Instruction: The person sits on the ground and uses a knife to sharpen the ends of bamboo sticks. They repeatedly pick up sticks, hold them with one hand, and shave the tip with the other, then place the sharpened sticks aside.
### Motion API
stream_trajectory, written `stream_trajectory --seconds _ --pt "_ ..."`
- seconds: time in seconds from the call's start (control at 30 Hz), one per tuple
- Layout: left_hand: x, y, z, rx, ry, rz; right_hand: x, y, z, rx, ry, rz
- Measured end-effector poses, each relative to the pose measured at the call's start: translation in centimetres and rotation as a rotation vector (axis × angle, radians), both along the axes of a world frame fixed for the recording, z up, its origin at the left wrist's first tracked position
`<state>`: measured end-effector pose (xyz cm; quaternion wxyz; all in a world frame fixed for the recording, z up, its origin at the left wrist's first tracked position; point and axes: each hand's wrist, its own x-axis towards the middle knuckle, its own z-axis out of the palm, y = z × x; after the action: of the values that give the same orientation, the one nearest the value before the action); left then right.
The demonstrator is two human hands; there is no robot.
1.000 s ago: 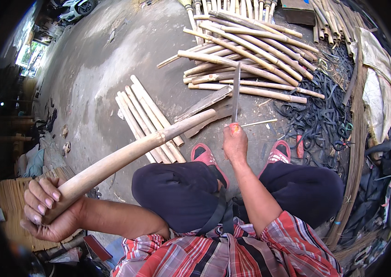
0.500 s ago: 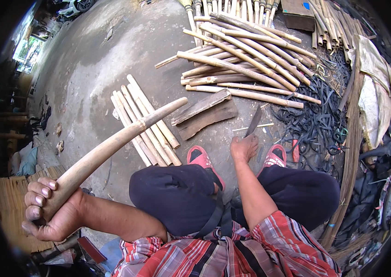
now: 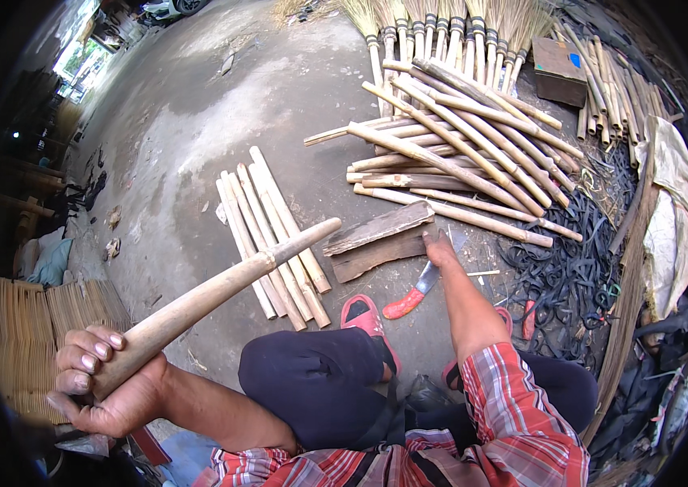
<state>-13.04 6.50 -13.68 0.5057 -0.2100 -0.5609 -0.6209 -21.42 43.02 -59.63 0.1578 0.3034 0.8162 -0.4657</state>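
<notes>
A thick bamboo stick [image 3: 214, 292] slants up and right from my left hand [image 3: 108, 381], whose fingers are wrapped round its lower end. Its far end passes over a row of shorter bamboo sticks [image 3: 267, 252] on the floor. My right hand [image 3: 440, 248] grips the right end of a rough, trough-shaped wooden block [image 3: 380, 243]; its fingertips are partly hidden. Just below that hand lies a knife with a red handle [image 3: 405, 304], its blade partly under the hand.
Beyond the block is a crossed pile of bamboo sticks [image 3: 457, 154], with straw brooms [image 3: 449, 24] behind. A cardboard box [image 3: 560, 71] stands far right. Black rubber strips [image 3: 563, 260] and a pale sack [image 3: 672, 219] lie right. Flat bamboo slats [image 3: 15, 341] sit at left.
My right hand has let go of the knife, which now lies on the floor, and has reached forward to the wooden block. My left hand still holds the bamboo stick. The view has shifted.
</notes>
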Motion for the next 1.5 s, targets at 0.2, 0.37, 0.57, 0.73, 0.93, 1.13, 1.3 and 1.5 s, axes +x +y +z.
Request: stream_trajectory --seconds 0.2,0.37,0.57,0.73,0.93,1.13,1.3,1.5 --pt "-0.8 0.7 -0.3 0.045 0.021 0.038 1.4 1.1 0.2 0.094 -0.136 0.097" --pt "-0.9 1.1 0.2 0.033 0.041 0.063 3.8 -2.0 -0.6 -0.343 0.018 -0.154" --pt "-0.1 0.7 0.5 0.079 0.041 0.127 4.1 -4.5 1.4 -0.468 -0.033 -0.217" --pt "0.6 -0.3 1.3 0.087 0.125 0.207 -0.4 -3.1 3.1 -0.643 -0.287 -0.384" --pt "0.8 0.1 3.2 0.054 0.053 0.086 1.3 -1.2 2.2 -0.708 -0.138 -0.537" --pt "-1.1 2.1 6.4 -0.028 -0.006 -0.105 8.6 -4.5 2.2 0.14 -0.278 -0.269" --pt "-2.2 4.6 6.7 -0.067 -0.007 -0.081 11.6 -7.6 0.7 0.139 -0.265 -0.169" --pt "-4.6 7.6 3.9 -0.041 -0.027 -0.073 11.2 -8.7 -4.2 -0.021 -0.207 -0.465"
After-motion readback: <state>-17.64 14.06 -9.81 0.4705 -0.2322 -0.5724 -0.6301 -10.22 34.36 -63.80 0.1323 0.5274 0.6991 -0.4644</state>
